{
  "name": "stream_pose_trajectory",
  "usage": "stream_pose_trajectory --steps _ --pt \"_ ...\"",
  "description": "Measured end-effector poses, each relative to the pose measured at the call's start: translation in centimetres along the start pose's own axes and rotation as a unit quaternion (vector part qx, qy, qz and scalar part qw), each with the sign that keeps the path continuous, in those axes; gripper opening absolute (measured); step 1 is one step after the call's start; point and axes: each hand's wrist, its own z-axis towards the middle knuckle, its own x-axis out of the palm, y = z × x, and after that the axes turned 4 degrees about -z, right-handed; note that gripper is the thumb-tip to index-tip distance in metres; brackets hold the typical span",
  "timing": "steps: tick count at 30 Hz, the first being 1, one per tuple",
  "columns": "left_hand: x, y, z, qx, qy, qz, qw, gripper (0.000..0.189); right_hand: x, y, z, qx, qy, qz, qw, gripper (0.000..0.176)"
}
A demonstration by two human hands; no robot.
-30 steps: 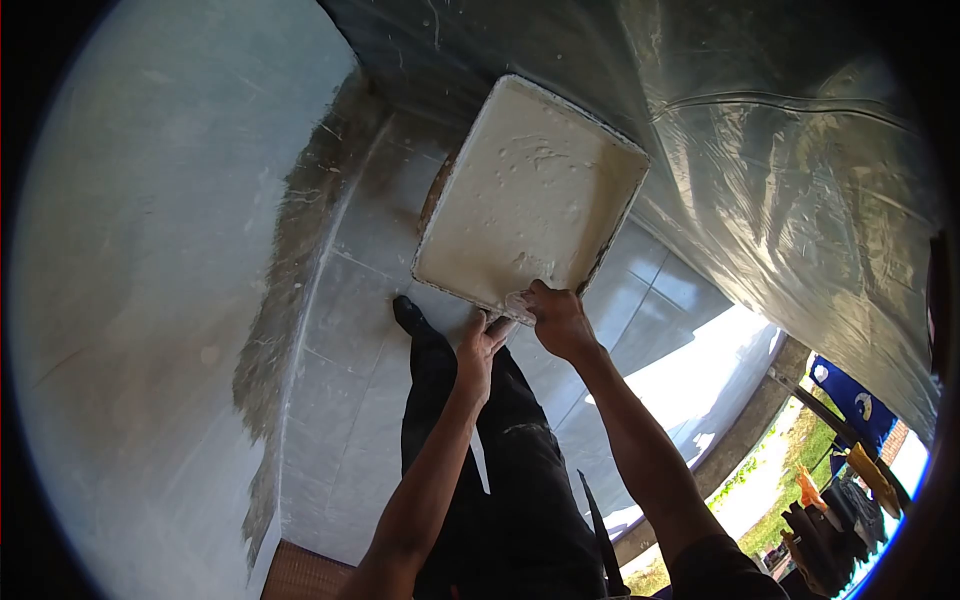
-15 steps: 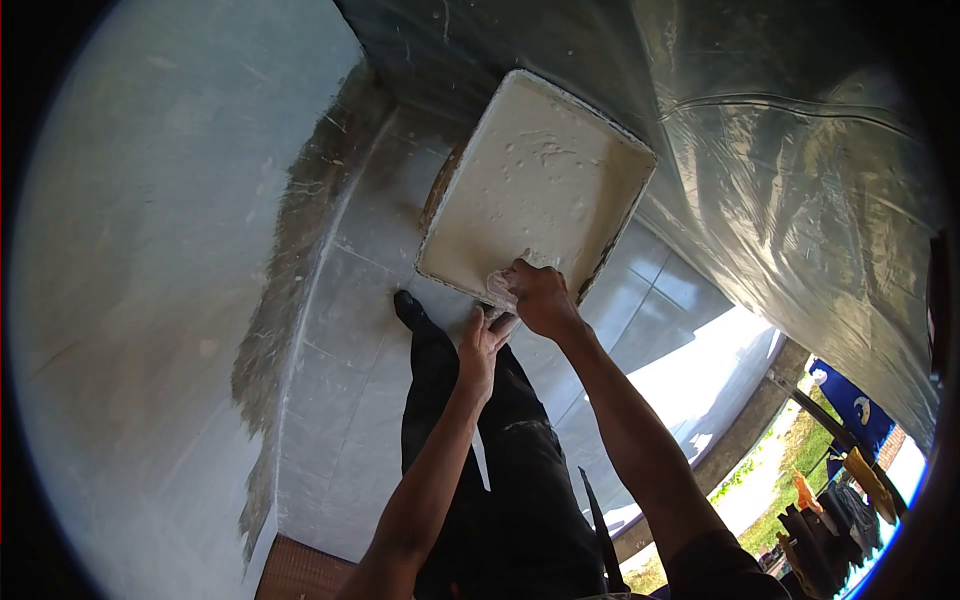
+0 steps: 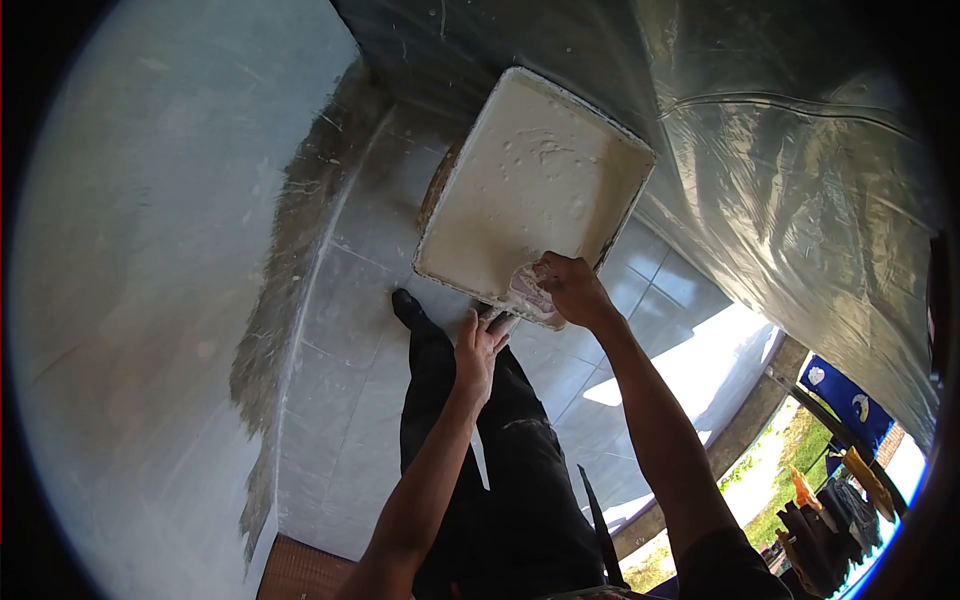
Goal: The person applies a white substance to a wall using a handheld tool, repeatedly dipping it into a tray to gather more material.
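Observation:
A rectangular tub holds creamy white wet plaster, with lumps on its surface. At its near edge my right hand grips a rounded, plaster-smeared scoop-like piece; its exact kind is hard to tell under the coating. The piece hangs over the near rim, partly inside the tub. Just left of it, my left hand is by the rim outside the tub. Its fingers point upward beside a small pale flat edge, and what they hold is mostly hidden.
A pale wall with a rough grey unpainted strip runs along the left. Clear plastic sheeting hangs at the right. My dark-clothed legs stand on grey floor tiles. Grass and piled items show at lower right.
My right hand has shifted right and slightly up, and more of the smeared piece shows at the near rim. My left hand has stayed almost in place.

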Motion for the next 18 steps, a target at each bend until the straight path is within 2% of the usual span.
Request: stream_pose_trajectory --steps 9,11,18 --pt "-0.6 0.5 0.4 -0.011 -0.008 -0.011 1.000 0.086 1.2 0.2 -1.7 -0.015 -0.003 -0.008 1.000 0.024" --pt "-0.9 0.6 0.5 -0.015 -0.002 -0.013 1.000 0.086 1.0 1.1 -1.8 0.010 -0.014 -0.027 0.999 0.029" --pt "-0.7 0.7 0.4 -0.007 0.005 -0.026 1.000 0.083 2.4 1.3 -0.5 0.002 -0.023 -0.021 1.000 0.032"
